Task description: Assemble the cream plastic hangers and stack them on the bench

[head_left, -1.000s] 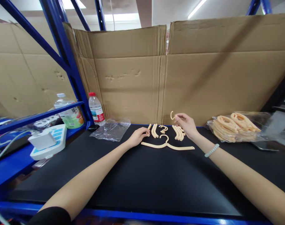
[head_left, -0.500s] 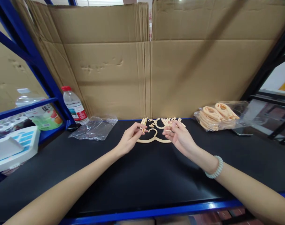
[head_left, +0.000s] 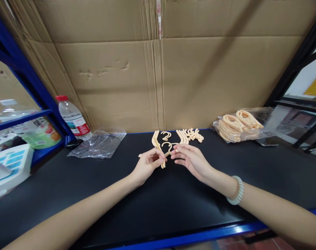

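Observation:
My left hand (head_left: 148, 165) pinches a slim cream plastic hanger arm (head_left: 163, 164), which tilts up and away from me. My right hand (head_left: 190, 159) is close on its right, thumb and forefinger closed on a small cream plastic piece (head_left: 177, 150), mostly hidden by the fingers. Between and behind both hands lies a cream hanger (head_left: 169, 144); its hook shows, while the hands cover much of its body. Farther back on the black table are a loose hanger hook (head_left: 166, 135), several curved hanger arms (head_left: 183, 137) and a cluster of small cream pieces (head_left: 195, 134).
A clear bag of cream hanger parts (head_left: 236, 125) lies at the right, over a flat dark object. On the left are a crumpled clear bag (head_left: 99, 144), a red-capped bottle (head_left: 76, 119) and a white device with blue keys (head_left: 13, 165). Cardboard (head_left: 116, 90) walls the back.
Both hands have come nearer to me and closer together. The left hand now carries a hanger arm away from the parts at the back; the right has left the small pieces. The view has shifted slightly.

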### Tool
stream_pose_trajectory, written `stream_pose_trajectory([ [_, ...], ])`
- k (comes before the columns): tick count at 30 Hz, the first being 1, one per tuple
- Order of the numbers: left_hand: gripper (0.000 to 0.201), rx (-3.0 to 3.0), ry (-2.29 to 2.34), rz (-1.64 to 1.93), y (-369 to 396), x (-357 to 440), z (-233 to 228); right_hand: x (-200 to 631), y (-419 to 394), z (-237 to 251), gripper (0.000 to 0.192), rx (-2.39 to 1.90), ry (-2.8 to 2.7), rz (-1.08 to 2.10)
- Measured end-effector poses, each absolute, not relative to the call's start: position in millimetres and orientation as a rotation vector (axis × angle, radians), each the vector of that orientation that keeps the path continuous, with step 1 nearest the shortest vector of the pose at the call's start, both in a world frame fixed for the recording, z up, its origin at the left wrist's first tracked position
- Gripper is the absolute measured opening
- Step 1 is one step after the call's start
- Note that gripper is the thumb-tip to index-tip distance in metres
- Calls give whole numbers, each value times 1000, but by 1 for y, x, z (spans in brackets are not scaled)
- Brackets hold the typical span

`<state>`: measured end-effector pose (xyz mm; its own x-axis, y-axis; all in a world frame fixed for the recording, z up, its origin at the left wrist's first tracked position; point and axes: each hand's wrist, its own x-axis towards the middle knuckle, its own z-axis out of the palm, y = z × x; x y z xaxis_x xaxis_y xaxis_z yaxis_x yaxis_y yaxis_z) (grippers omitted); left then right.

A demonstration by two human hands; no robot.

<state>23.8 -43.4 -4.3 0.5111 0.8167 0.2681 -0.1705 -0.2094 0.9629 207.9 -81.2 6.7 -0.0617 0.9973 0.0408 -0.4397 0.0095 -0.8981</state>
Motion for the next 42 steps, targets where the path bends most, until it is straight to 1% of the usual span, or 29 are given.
stream_pose_trajectory([
  [5,42,1351,505,1049,-45,27,-4,203,-85,3,28,-855,-910,1441],
  [8,47,1302,494,1051,-46,28,-5,202,-86,0,38,-848,-842,1440],
  [10,46,1267,516,1048,-47,29,-5,203,-86,-1,42,-841,-820,1428],
  [12,50,1242,542,1050,-47,29,-6,204,-85,-1,42,-835,-833,1421],
  [14,54,1239,565,1061,-48,29,-7,206,-84,-1,36,-833,-896,1430],
  [15,50,1256,579,1072,-47,29,-8,207,-83,-1,31,-831,-935,1434],
  [18,26,1357,645,1131,-46,28,-10,210,-79,-2,22,-826,-1018,1421],
  [19,24,1385,672,1153,-45,28,-10,211,-78,-2,20,-828,-1032,1419],
  [22,24,1424,748,1199,-44,27,-11,213,-77,-3,19,-854,-1071,1462],
  [30,22,1549,790,1164,-49,27,-7,212,-77,-1,20,-890,-1124,1561],
  [34,22,1582,813,1180,-49,28,-7,212,-77,-2,24,-879,-1154,1583],
  [42,24,1642,837,1185,-49,29,-7,211,-77,-1,25,-882,-1126,1600],
])
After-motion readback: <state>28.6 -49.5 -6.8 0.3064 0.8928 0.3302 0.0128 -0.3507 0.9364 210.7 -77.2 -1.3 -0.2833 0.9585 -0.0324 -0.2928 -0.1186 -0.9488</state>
